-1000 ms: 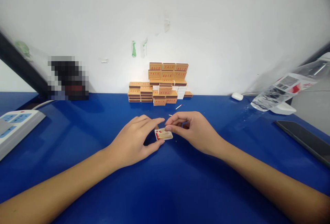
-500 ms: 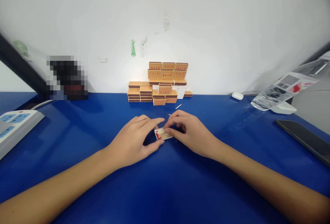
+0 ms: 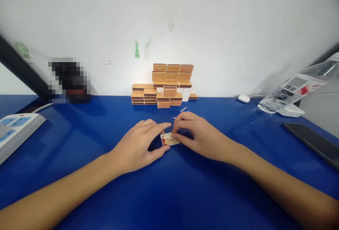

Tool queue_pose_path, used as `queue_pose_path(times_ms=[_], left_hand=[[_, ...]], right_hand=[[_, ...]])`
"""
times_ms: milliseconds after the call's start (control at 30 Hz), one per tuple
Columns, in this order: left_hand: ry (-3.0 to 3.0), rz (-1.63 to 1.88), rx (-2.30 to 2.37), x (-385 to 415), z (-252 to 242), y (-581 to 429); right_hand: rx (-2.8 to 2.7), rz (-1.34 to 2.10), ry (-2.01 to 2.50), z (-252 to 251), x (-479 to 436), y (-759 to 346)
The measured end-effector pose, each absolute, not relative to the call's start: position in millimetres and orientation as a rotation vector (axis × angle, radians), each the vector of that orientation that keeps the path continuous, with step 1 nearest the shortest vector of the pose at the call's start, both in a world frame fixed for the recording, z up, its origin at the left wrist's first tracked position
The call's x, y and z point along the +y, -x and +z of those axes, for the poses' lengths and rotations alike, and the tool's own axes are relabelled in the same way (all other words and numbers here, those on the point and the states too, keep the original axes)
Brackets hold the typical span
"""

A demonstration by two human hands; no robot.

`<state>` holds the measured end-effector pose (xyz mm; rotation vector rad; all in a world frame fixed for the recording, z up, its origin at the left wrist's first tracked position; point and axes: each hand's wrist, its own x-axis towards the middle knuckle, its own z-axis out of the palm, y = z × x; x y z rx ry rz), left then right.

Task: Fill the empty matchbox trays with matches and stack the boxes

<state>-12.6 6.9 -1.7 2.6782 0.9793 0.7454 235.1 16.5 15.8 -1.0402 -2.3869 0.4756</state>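
Observation:
A small white matchbox tray (image 3: 161,139) lies on the blue table, holding several red-tipped matches (image 3: 170,141). My left hand (image 3: 143,145) steadies it, thumb on the near side and fingers around the far left corner. Over the tray's right end, my right hand (image 3: 194,131) has thumb and forefinger pinched on the matches, hiding their plain ends. One loose match (image 3: 183,109) rests on the table beyond my right hand. Another pale stick end (image 3: 174,117) shows just behind the fingers.
Stacked matchboxes (image 3: 171,77) stand against the wall. A power strip (image 3: 23,127) sits at left, near a blurred dark object (image 3: 71,80). To the right are a white earbud case (image 3: 244,98), a plastic bottle (image 3: 280,96) and a black phone (image 3: 312,141).
The tray and both hands have shifted slightly right and nearer to me. My right fingers have moved a little along the matches; the stacked boxes are unchanged.

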Motion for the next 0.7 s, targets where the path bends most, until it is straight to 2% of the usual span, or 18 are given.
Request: queue_pose_path(times_ms=[233,700], left_hand=[[-2.700,0.776,0.963,7.4,-3.2,12.1],[-2.705,0.783,0.972,6.8,-3.2,11.5]], right_hand=[[-2.218,0.141,1.277,14.5,58.0,-275.0],[-2.484,0.241,1.093,-2.4,57.4,-270.3]])
